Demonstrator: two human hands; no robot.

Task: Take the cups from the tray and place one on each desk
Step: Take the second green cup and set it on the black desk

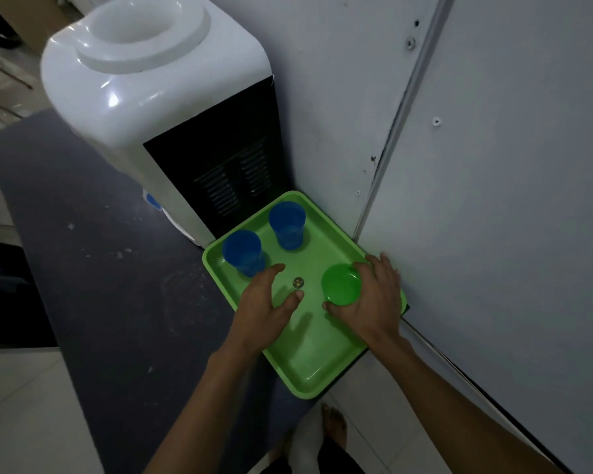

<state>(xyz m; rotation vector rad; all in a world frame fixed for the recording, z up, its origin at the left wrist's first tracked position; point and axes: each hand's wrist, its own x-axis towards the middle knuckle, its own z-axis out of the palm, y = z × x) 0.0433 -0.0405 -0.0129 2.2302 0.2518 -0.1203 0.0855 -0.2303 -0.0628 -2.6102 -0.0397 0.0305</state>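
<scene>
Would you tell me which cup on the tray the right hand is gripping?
The green cup, gripped by the right hand; the two blue cups stand untouched.

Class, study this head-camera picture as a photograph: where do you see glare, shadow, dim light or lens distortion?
Head view: dim, bluish light overall; bright glare spots on the water dispenser; the left hand casts a soft shadow on the green tray; the wide lens bows the wall seam; the right hand around the green cup looks slightly soft.
</scene>
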